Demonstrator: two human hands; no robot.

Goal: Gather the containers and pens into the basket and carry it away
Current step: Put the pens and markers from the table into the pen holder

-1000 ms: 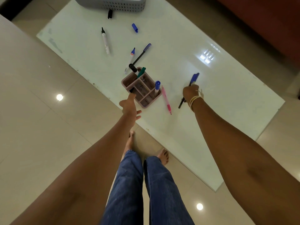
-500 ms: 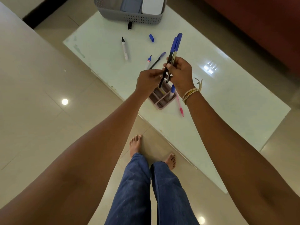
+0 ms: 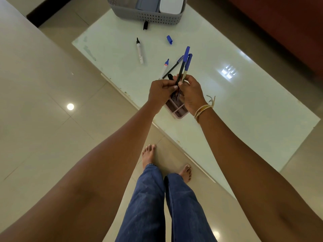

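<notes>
Above the pink organiser [image 3: 176,109], your right hand [image 3: 192,93] and left hand [image 3: 161,91] both pinched two blue-capped pens [image 3: 185,63]. Containers already sat in the basket [image 3: 146,13] at the worktop's [image 3: 244,105] far end; two markers [image 3: 139,50], caps and the organiser remained outside.

Two blue-capped pens [image 3: 185,67]: upright, caps up, held above the pink divided organizer [image 3: 176,109]. Grey perforated basket [image 3: 148,14]: far counter edge, containers inside. Loose on counter: white marker [image 3: 139,51], blue cap [image 3: 169,39], black cap [image 3: 145,25], blue-tipped marker [image 3: 164,68].
</notes>
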